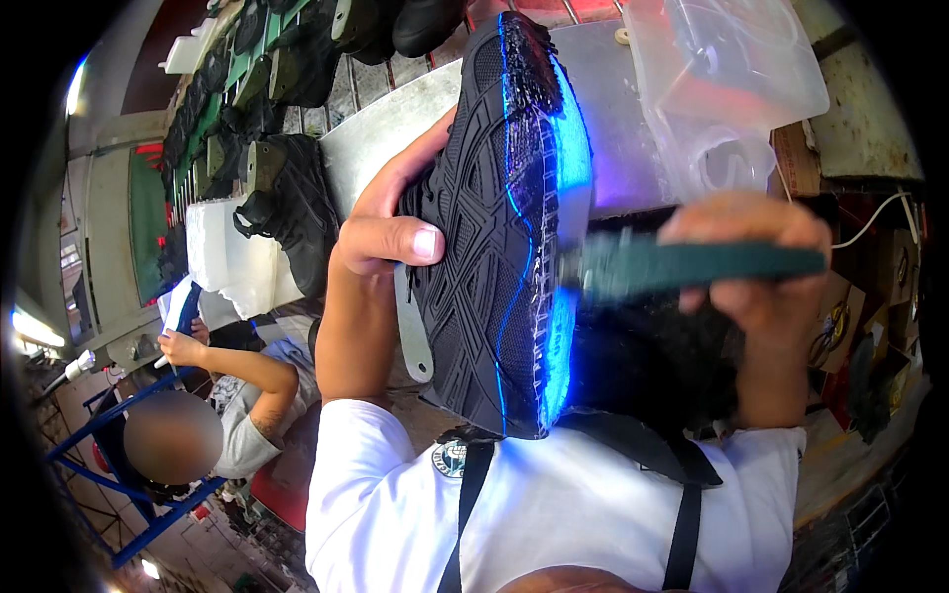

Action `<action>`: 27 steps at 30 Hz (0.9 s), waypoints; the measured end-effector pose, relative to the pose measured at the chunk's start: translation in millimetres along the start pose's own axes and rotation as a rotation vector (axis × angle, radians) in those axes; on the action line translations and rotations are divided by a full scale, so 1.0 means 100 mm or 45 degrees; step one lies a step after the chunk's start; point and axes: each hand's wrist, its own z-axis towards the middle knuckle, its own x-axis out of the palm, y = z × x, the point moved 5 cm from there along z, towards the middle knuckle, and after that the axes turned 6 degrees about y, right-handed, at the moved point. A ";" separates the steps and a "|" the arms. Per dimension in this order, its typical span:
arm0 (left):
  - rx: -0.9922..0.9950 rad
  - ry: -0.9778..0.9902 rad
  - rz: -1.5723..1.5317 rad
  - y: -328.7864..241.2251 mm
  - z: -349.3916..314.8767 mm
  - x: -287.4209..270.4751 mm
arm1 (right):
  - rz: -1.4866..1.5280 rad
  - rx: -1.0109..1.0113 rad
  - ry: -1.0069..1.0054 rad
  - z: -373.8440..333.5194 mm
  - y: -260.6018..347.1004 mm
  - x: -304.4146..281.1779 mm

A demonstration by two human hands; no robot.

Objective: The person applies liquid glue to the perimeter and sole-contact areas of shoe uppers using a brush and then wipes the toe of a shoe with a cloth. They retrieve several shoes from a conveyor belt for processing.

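Hands (384,235), shoe (484,227), brush (662,269), nearby tub (781,84) (contents unclear)

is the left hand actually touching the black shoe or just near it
Touching. The head view shows the left hand gripping the black shoe, its thumb lying against the upper with no gap visible.

The person has two hands, one left hand (390,232) and one right hand (751,252). There is one black shoe (484,227) held up, and one tool with a green handle (692,265). Two black straps (684,529) go over one white shirt (583,504). There is one other person (249,425), one see-through bin (741,69) and one small ring (622,37). More than five dark shoes (304,212) crowd the top left, too bunched to count.
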 end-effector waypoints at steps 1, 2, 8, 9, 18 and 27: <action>-0.004 0.028 0.003 -0.01 0.02 0.02 | -0.140 -0.093 -0.055 0.07 -0.03 -0.06; 0.008 0.077 0.004 -0.03 0.04 0.05 | -0.271 -0.143 -0.028 0.13 -0.01 -0.07; -0.006 0.128 0.050 -0.11 -0.01 0.05 | -0.686 -0.203 0.299 0.26 0.25 -0.03; -0.022 0.138 0.050 -0.12 0.00 0.05 | -0.721 -0.201 0.302 0.29 0.27 -0.02; 0.014 0.139 0.170 -0.16 -0.01 0.08 | -1.106 -0.210 0.345 0.41 0.46 0.15; 0.077 0.072 0.142 -0.14 0.02 0.00 | -0.777 -0.297 0.175 0.10 0.16 0.14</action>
